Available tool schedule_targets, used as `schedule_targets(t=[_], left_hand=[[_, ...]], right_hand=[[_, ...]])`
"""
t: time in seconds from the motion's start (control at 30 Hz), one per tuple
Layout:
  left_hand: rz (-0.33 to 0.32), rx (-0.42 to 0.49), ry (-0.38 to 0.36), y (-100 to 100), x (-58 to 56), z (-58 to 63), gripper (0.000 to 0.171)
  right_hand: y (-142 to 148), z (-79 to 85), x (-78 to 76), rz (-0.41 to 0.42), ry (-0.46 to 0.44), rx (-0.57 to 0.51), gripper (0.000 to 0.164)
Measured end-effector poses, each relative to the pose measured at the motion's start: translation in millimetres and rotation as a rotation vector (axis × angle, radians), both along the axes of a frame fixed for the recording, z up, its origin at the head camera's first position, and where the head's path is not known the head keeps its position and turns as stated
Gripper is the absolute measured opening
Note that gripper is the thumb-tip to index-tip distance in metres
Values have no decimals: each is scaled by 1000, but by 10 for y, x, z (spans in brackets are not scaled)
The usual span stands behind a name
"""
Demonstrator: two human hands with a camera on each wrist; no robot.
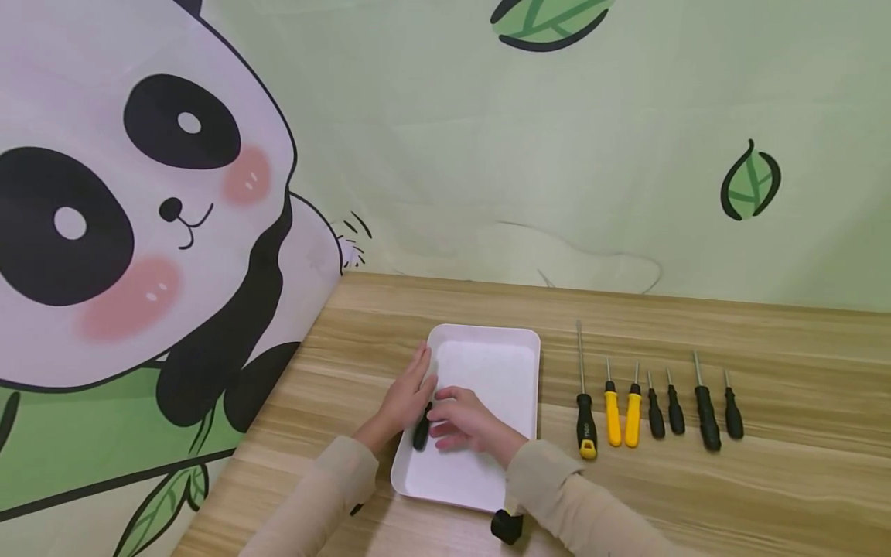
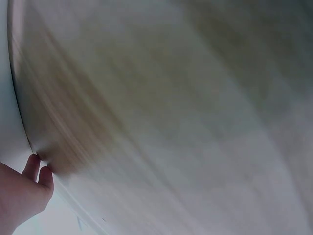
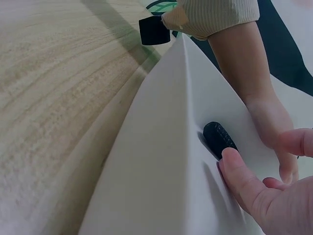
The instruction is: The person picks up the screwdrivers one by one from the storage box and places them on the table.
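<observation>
A black-handled screwdriver [image 1: 421, 430] lies in the white tray [image 1: 473, 472], along its left side; most of its front part is hidden by the hands. My right hand [image 1: 469, 422] reaches into the tray with its fingers spread beside the handle. In the right wrist view the thumb is right at the black handle [image 3: 217, 139], while the other fingers stand apart from it. My left hand [image 1: 407, 394] rests on the tray's left rim, its fingers fairly straight along it. The left wrist view has its fingertips [image 2: 45, 174] at the tray's edge.
Right of the tray, several screwdrivers lie in a row on the wooden table [image 1: 800, 480]: a long black-and-yellow one [image 1: 586, 425], yellow-handled ones [image 1: 612, 418] and black-handled ones [image 1: 707, 422]. A panda-printed backdrop [image 1: 452, 155] borders the table's back and left.
</observation>
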State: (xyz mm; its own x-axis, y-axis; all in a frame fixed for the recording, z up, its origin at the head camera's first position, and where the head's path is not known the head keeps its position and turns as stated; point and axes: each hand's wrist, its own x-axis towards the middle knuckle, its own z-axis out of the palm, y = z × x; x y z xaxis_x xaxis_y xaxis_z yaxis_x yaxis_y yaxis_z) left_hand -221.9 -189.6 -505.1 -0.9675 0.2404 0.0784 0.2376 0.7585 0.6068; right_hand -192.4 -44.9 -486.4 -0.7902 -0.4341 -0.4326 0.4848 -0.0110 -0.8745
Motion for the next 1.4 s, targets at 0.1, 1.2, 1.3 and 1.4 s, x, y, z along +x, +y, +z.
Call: schedule_targets(t=[0.1,1.2,1.3,1.4], left_hand=[[0,-2,-6,-2,0,-1,54],[2,-8,0,-9,3,6,54],[0,-15,0,-10,-1,0,54],[-3,-21,3,-9,-2,-3,54]], right_hand=[[-19,4,12,-5,-3,-6,47],[-143,38,140,43,14,51,49],[-161,14,165,50,14,47,50],[-184,-5,185,50,17,48,49]])
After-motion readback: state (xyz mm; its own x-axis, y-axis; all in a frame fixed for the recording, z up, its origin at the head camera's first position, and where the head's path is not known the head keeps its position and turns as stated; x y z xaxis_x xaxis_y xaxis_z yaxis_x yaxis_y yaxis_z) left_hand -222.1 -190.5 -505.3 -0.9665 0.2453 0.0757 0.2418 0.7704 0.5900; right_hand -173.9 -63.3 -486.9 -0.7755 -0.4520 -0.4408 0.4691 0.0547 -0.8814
